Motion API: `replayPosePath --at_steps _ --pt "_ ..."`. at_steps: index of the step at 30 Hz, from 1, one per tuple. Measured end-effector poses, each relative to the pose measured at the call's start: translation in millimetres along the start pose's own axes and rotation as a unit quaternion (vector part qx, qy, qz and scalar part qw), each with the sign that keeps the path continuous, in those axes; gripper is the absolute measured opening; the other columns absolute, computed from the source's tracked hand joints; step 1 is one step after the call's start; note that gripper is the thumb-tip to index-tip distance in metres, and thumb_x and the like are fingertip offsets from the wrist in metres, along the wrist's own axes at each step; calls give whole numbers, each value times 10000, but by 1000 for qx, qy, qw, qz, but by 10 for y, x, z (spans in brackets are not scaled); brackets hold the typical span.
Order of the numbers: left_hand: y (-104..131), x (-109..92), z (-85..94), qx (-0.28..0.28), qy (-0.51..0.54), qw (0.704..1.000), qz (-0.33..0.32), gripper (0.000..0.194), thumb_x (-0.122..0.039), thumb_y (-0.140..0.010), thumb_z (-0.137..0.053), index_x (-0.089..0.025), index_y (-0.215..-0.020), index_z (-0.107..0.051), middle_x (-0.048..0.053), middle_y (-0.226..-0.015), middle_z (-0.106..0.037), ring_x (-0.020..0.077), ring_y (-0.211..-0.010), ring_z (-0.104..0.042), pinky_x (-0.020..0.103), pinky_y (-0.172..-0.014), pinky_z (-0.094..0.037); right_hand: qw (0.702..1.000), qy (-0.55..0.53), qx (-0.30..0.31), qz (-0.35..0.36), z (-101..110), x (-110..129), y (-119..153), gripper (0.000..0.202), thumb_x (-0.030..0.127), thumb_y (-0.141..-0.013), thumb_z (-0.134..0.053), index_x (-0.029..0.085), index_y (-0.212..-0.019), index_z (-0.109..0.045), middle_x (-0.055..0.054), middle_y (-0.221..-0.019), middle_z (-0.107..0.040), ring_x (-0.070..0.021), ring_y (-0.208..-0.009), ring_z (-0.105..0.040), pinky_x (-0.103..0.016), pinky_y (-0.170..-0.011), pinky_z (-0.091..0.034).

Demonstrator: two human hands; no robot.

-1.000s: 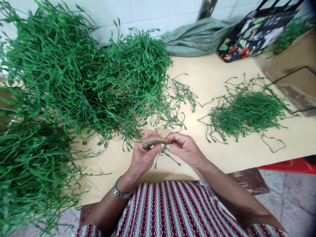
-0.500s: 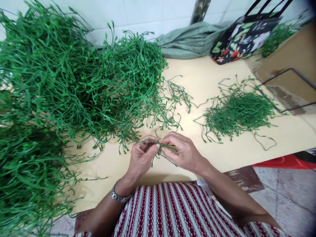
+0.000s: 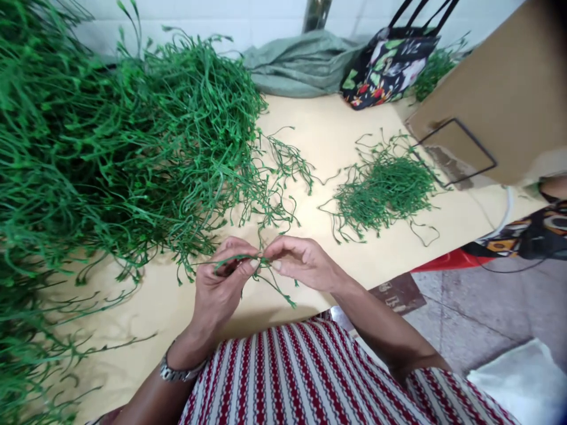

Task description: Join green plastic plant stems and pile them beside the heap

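Note:
My left hand (image 3: 224,283) is closed, with thin green plastic stems (image 3: 277,287) pinched between thumb and fingers. Facing it, my right hand (image 3: 305,264) has its thumb and fingertips pressed together at the same stems, where they branch. The stem ends stick out below and between both hands, above the front of the table. Exactly how the fingertips grip the small joint is too fine to make out. A large heap of similar green stems (image 3: 177,130) lies to the left and behind, and a smaller pile (image 3: 385,192) sits to the right.
At the back, a grey-green cloth sack (image 3: 301,65) lies by the wall beside a floral bag (image 3: 390,68). A cardboard box (image 3: 491,94) with a black wire frame (image 3: 473,141) stands at the right. Another person's patterned clothing (image 3: 527,233) shows at the far right edge.
The view has swung rightward, so the table's contents sit further left. My hands stay together on the stems, with the right fingers slightly straighter. Another person's clothing has come into view.

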State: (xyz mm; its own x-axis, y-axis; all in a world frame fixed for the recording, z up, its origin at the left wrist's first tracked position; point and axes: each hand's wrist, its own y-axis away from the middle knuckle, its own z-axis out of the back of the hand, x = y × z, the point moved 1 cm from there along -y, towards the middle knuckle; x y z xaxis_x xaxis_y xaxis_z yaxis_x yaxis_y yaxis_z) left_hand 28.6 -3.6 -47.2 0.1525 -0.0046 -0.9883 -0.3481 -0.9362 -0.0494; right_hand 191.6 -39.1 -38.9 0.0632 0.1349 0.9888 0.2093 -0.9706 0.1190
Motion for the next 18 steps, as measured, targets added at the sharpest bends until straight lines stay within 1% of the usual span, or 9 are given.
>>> replayPosePath --at_steps 4,8,13,18 --pt "-5 -23 -14 25 -19 999 -15 215 -78 -699 -654 -239 -825 -721 20 -770 -563 128 -749 -523 219 -598 -417 1000 13 -22 5 -77 -41 -20 139 215 -738 -603 142 -852 -572 8 -773 -532 -86 -707 -487 -234 -656 -407" --pt "-10 5 -11 43 -6 999 -25 226 -76 -719 -635 -248 -841 -716 15 -770 -564 123 -749 -522 220 -614 -414 999 -16 -35 12 -130 -143 -52 106 235 -742 -614 153 -798 -578 16 -728 -511 -79 -636 -459 -219 -575 -380" --pt "8 40 1 32 29 999 -6 145 -112 -719 -646 -225 -791 -702 19 -763 -574 129 -740 -524 223 -602 -410 996 -33 -60 65 -146 -190 -49 83 242 -759 -624 171 -777 -585 13 -719 -523 -92 -660 -493 -231 -602 -390" --pt "25 24 -22 30 49 998 12 90 -132 -726 -639 -195 -776 -681 31 -764 -571 136 -744 -528 231 -614 -416 993 19 -63 98 -137 -165 -23 52 229 -791 -585 179 -801 -578 1 -746 -534 -104 -691 -514 -238 -628 -399"
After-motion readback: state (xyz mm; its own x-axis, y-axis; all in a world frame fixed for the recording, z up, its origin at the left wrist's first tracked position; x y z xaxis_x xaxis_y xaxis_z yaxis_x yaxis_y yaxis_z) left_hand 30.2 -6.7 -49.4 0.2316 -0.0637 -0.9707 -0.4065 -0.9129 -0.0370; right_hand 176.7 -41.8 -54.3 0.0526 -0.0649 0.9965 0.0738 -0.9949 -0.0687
